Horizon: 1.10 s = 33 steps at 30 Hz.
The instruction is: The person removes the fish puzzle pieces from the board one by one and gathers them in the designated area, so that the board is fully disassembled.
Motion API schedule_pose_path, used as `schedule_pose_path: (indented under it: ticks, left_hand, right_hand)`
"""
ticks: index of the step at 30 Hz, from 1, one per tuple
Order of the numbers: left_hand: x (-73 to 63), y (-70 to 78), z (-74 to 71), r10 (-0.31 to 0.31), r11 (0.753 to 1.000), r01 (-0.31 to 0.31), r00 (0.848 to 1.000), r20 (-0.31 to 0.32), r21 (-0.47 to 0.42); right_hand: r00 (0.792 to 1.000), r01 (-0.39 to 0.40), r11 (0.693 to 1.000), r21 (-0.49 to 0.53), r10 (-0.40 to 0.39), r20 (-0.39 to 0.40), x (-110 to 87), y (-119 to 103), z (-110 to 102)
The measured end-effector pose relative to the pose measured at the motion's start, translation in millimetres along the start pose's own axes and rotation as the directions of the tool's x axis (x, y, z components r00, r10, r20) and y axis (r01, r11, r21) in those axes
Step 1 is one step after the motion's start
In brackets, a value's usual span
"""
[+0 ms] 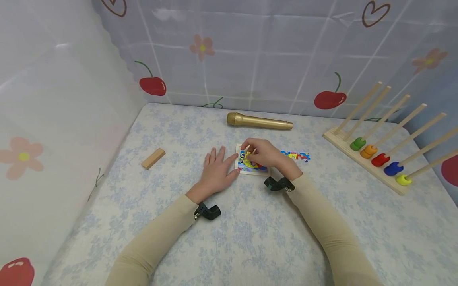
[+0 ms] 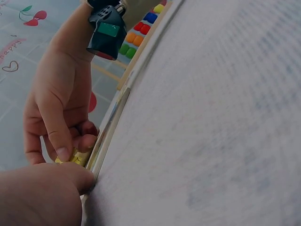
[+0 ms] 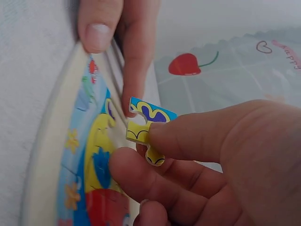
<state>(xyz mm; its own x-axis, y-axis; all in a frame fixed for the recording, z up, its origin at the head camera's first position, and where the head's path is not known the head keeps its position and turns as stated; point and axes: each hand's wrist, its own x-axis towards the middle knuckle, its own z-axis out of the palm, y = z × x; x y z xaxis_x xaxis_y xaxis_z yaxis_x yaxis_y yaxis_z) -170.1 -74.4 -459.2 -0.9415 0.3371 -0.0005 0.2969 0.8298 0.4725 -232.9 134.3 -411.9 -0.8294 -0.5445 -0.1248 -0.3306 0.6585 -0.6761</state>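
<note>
A small jigsaw puzzle with a pale frame [image 1: 252, 173] lies flat on the table, its picture a yellow figure on blue. My right hand [image 1: 262, 153] is over it and pinches a puzzle piece [image 3: 149, 112] between thumb and fingers. In the right wrist view that piece is yellow, blue and purple, tilted and held off the board. My left hand [image 1: 217, 171] lies with spread fingers at the board's left side, thumb and index finger touching the frame edge. The right hand partly hides the puzzle from the head view.
Loose puzzle pieces [image 1: 298, 155] lie right of the board. Behind it rests a gold microphone [image 1: 260, 121]. A wooden block [image 1: 153, 158] sits at the left. On the right stands a wooden peg rack [image 1: 368, 163] with tall rods and coloured beads.
</note>
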Motion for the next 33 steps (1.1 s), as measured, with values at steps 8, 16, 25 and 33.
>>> schedule_pose_path:
  ticks: [8, 16, 25, 33]
  left_hand:
    - [0.1, 0.8, -1.1, -0.018, 1.000, 0.018, 0.999, 0.027, -0.001]
    - [-0.7, 0.1, -2.5, -0.016, 1.000, 0.016, 0.999, 0.035, -0.009]
    - [-1.4, 0.0, -1.9, -0.009, 1.000, 0.010, 1.000, 0.023, -0.015]
    - [-1.2, 0.3, -0.6, -0.011, 1.000, 0.011, 1.000, 0.025, -0.021]
  right_hand:
    - [0.999, -0.037, 0.999, 0.019, 0.037, -0.036, -13.8, 5.1, -16.7]
    - [0.989, -0.117, 0.993, 0.024, 0.119, -0.085, -43.2, 25.4, -38.4]
    - [0.980, -0.174, 0.985, 0.001, 0.173, -0.094, -70.3, 53.4, -45.8]
    - [0.974, -0.210, 0.977, 0.015, 0.211, -0.088, -77.9, 67.0, -40.6]
